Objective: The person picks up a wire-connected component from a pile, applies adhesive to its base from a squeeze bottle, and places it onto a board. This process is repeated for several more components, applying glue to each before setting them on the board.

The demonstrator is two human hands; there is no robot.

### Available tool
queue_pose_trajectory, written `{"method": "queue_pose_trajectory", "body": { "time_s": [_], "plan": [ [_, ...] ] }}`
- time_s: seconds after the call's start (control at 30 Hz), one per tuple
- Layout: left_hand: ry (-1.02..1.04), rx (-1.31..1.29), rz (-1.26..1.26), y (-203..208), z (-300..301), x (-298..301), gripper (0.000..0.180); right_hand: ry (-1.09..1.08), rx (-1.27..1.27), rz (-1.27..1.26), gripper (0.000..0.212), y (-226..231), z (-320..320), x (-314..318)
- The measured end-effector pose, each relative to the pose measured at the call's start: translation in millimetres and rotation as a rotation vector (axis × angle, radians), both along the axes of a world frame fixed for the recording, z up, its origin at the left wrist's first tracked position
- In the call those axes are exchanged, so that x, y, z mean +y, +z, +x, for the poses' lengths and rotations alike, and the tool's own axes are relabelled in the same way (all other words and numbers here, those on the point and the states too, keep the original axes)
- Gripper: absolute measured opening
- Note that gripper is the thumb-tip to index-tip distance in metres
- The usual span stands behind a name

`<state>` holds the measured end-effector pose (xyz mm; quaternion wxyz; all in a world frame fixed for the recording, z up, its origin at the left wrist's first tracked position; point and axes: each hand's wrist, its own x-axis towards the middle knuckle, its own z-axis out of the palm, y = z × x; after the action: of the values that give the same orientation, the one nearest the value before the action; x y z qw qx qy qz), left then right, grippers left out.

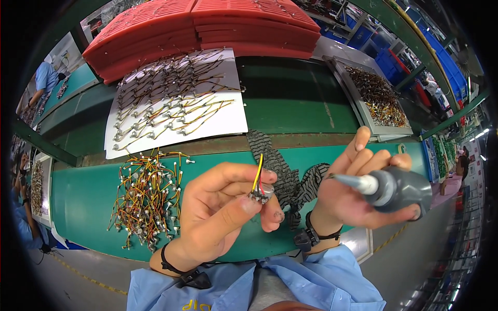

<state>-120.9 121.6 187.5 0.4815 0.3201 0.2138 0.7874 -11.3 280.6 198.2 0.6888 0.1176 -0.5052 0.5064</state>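
Pinched between the thumb and fingers of my left hand (215, 212) is a small wired component (261, 194), its yellow, red and dark wires pointing up. My right hand (340, 194) grips a dark grey squeeze bottle (407, 191) lying sideways across the palm. The bottle's narrow nozzle points left toward the component, with a gap between them. Left of my left hand, a tangled pile of wired components (148, 205) lies on the green work surface (83, 199). Behind my hands lies a zebra-striped cloth (277, 155), partly hidden by them.
Rows of wired components lie on a white sheet (116, 137) on the dark green belt (290, 93). Red foam trays (254, 28) are stacked behind it. At the far right stands a tray heaped with components (376, 98). Other people (46, 78) work at the left.
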Motion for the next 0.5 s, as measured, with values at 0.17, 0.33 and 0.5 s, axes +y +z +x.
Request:
{"method": "queue_pose_trajectory", "body": {
  "time_s": [0.17, 0.33, 0.5],
  "plan": [
    [0.288, 0.24, -0.041, -17, -4, 31, 0.027, -0.133, -0.04, -0.197, 0.067, 1, 19, 17],
    [0.531, 0.391, -0.222, -68, -7, 78, 0.022, -0.242, -0.637, -0.29, 0.049, -87, 85, 28],
    [0.329, 0.409, -0.258, -130, 29, 99, 0.02, -0.383, -0.879, -0.195, 0.033, -146, 107, 11]
  ]
}}
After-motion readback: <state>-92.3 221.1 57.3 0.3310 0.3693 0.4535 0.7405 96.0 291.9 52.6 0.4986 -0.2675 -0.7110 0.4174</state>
